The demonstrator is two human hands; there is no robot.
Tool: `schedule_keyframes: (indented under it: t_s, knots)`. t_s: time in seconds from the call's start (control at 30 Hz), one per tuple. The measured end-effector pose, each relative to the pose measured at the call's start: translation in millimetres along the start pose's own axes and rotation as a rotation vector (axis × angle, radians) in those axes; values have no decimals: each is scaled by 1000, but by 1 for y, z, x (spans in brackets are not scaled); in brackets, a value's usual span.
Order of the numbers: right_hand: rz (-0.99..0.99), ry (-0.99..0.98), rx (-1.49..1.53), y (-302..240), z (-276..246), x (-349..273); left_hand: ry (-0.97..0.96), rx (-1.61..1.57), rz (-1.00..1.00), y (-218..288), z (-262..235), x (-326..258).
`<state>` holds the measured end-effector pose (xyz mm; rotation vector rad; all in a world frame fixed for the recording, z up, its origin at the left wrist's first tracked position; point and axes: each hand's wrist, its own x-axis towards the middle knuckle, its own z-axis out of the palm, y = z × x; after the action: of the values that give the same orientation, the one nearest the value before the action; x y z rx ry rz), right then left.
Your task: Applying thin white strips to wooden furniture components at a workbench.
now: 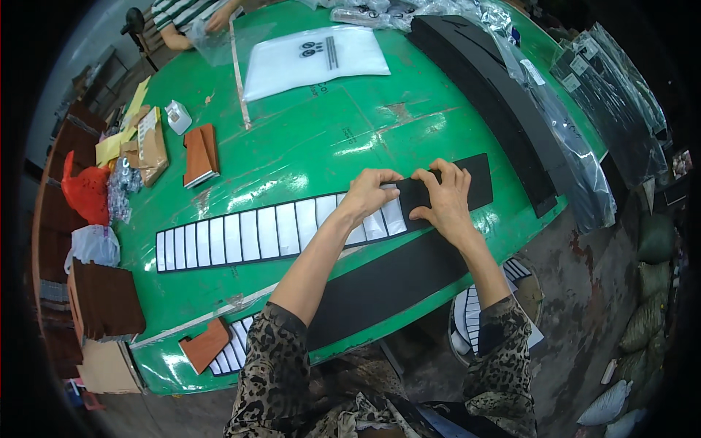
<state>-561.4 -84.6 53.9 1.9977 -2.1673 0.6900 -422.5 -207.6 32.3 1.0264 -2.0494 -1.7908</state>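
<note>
A long flat black strip with a row of white panels (266, 230) lies across the green table, its plain black end (478, 182) to the right. My left hand (371, 196) is closed on the far edge of the strip near the last white panels, thumb and fingers pinched together. Just to its right, my right hand (449, 198) curls over the plain black part, thumb below and fingertips at the far edge. A second black strip (387, 281) lies nearer to me, under my forearms. At its left, a brown notched piece (207, 345) rests over white-panelled strip.
Stacked black curved strips (504, 109) and clear plastic bags (584, 179) line the right side. A white padded sheet (318, 62) lies farther back. Brown pieces (201, 155), a brown stack (106, 299) and a red bag (87, 191) are leftward. Another person's hand (220, 18) handles clear plastic.
</note>
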Motion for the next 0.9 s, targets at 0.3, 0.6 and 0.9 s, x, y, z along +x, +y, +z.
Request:
schedule_keyframes:
  t_s: [0.3, 0.6, 0.9]
  knots:
    - [273, -123, 450, -9, 2, -2, -7, -104, 103, -7, -4, -5]
    - [460, -197, 490, -10, 8, 14, 81, 59, 181, -14, 7, -3]
    - [625, -201, 1132, 27, 13, 9, 260, 432, 205, -13, 8, -12]
